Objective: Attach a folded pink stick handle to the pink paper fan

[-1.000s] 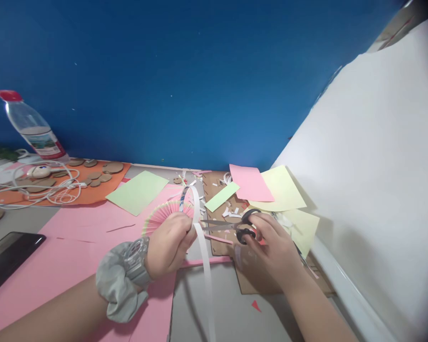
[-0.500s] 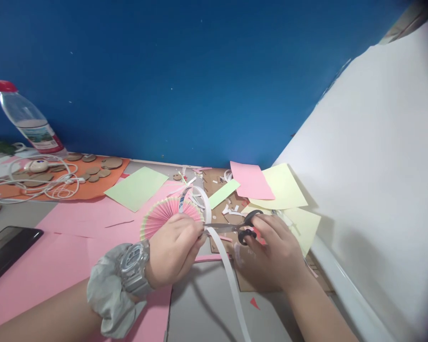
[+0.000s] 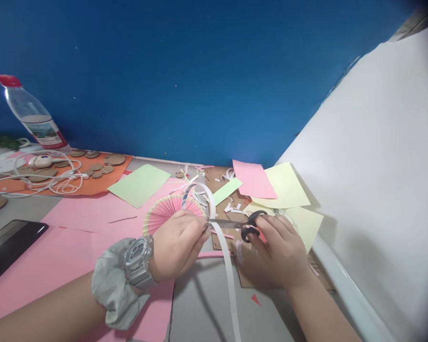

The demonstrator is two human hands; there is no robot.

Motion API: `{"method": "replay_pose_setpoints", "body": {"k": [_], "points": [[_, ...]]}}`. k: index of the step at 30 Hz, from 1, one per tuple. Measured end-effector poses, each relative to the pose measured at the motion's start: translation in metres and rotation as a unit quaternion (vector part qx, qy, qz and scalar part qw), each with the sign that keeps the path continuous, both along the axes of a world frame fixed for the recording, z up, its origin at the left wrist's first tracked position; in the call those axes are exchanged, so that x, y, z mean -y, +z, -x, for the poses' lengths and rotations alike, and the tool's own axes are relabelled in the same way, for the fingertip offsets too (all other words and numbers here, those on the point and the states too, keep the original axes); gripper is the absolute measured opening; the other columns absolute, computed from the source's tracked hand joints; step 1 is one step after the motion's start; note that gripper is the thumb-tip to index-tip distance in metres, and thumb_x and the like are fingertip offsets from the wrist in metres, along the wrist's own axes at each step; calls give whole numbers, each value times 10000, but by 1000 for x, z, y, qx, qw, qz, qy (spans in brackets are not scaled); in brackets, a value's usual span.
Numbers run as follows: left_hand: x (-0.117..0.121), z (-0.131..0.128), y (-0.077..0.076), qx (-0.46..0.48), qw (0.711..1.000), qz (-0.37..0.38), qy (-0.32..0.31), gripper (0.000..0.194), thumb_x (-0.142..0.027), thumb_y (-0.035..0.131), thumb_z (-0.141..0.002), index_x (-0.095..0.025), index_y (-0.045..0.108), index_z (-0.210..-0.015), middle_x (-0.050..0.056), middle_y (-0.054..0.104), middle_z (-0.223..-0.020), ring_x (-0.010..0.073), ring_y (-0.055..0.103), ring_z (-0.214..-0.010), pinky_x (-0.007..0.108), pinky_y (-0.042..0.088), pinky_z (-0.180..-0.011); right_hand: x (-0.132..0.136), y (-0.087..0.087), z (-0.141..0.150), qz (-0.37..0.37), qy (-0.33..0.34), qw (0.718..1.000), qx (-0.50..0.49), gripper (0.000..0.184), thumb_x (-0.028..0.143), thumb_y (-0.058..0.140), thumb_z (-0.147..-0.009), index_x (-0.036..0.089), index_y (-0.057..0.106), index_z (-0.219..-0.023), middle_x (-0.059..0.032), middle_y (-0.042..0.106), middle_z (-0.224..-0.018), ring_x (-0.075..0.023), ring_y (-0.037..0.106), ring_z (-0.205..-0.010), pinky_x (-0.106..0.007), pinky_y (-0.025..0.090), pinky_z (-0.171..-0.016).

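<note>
Grey tabletop [image 3: 187, 308], pretty cluttered, pushed up against a blue wall [image 3: 171, 85] with a white panel [image 3: 378, 142] slanting up on the right. Big pink paper [image 3: 74, 256] covers much of the left half, with a pink folded fan [image 3: 164, 213] and a pale green sheet [image 3: 141, 184] on it. Back left there's an orange sheet [image 3: 92, 186] with cardboard discs [image 3: 114, 159] and a tangled white cable [image 3: 80, 175], plus a red-capped bottle [image 3: 43, 126] behind. Toward the right: brown cardboard [image 3: 253, 275] under paper scraps, 2 pale yellow sheets and 1 small red triangle [image 3: 256, 299] near the front.

The left hand [image 3: 180, 244] is curled closed, pinching a long white strip [image 3: 228, 266] that loops up behind the fingertips and trails down toward the front. Clear watch [image 3: 137, 256] and grey scrunchie [image 3: 116, 285] on that wrist. The right hand [image 3: 281, 242] has its fingers in the black handles of some scissors [image 3: 231, 225], blades pointing left across the strip, right by the left fingertips.

Hard to make out: whether the blades are actually biting the strip, since the tips meet the left fingers. The strip's near end and the black phone [image 3: 14, 247] are cut off by the frame.
</note>
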State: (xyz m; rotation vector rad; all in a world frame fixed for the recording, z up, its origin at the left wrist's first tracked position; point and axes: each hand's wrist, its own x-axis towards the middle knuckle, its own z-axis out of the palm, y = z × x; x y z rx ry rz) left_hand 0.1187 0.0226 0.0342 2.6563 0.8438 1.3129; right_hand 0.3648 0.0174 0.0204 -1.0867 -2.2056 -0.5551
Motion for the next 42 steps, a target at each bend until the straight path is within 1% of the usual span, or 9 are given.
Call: {"method": "replay_pose_setpoints", "body": {"k": [6,13,21,26,30,33,36,42], "points": [[-2,1,0,-16,1000,22,-2,200,-140,308,-887,-218,345,-707,-12,458,-602,151,446,-564,276,403,-621,-1,-3,-3,-5,-2,1000,15,202,164,508,-845,213,499,-1042,-43,611,-780,-190,506,-678,-303,417,-653],[-5,1,1,-14,1000,14,-4,203,-136,307,-891,-220,326,-707,-12,446,-607,150,427,-562,271,397,-601,-1,-5,-6,-12,-19,999,33,172,180,519,-843,200,512,-1014,-53,624,-785,-193,502,-678,-319,400,-665],[-4,3,-2,-10,1000,29,-6,207,-129,304,-900,-221,309,-714,-15,433,-624,147,423,-571,269,385,-600,0,-5,-4,-15,-28,999,44,164,175,533,-836,188,510,-997,-52,622,-771,-192,489,-684,-320,385,-660],[-5,4,-2,-10,1000,24,-7,200,-136,303,-901,-220,325,-720,-9,448,-631,152,441,-588,272,393,-607,1,-3,-2,-20,-24,999,39,140,164,519,-838,198,513,-974,-40,613,-747,-184,463,-662,-311,373,-646],[-4,4,-3,-12,999,37,5,189,-149,283,-897,-217,352,-734,-3,463,-624,156,444,-573,273,394,-582,1,-4,1,-29,-29,998,40,124,150,510,-838,183,518,-956,-48,621,-749,-190,467,-678,-312,372,-644],[-3,5,-2,-16,997,74,21,177,-156,280,-891,-212,380,-756,4,483,-642,159,463,-585,276,396,-577,0,-5,5,-30,-37,998,32,104,153,509,-837,176,528,-938,-51,625,-751,-195,472,-689,-313,375,-642],[-2,4,0,-13,989,143,29,172,-162,271,-898,-204,406,-800,10,505,-678,157,487,-614,273,401,-588,-1,-5,8,-25,-33,999,21,95,161,512,-843,164,532,-935,-56,627,-747,-198,476,-695,-314,379,-640],[-1,1,5,11,970,243,7,206,-219,250,-929,-214,360,-755,-15,448,-646,141,449,-581,264,378,-578,-1,-1,10,-22,-24,999,7,91,188,512,-852,155,532,-935,-59,624,-744,-199,486,-693,-312,385,-640]]}}
